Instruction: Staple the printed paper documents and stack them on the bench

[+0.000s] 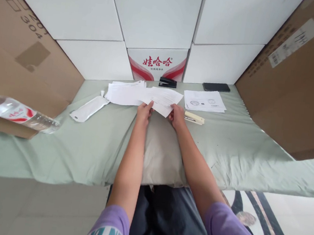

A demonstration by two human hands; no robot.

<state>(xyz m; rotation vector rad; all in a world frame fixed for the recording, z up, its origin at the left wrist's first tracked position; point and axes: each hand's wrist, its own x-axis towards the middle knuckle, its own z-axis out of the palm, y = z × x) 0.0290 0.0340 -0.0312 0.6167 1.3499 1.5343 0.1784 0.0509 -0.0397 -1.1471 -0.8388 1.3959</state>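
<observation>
Both my hands hold a printed sheet of paper (163, 99) slightly tilted above the cloth. My left hand (144, 113) pinches its lower left edge, thumb on top. At the right corner, my right hand (176, 116) grips the same sheet between thumb and fingers. Left of it lie more loose papers (124, 92), partly covered by the held sheet. A cream stapler (194, 118) rests just right of my right hand. Behind it sits a stack of stamped papers (204, 101). A black stapler (167, 82) stands at the back, beyond the held sheet.
A green cloth (100, 137) covers the table. White boxes (162, 11) form a wall behind. Cardboard boxes flank both sides, left (24, 51) and right (301, 85). A water bottle (20, 112) lies at left, near a white plastic packet (89, 108). A black phone (216, 87) lies back right.
</observation>
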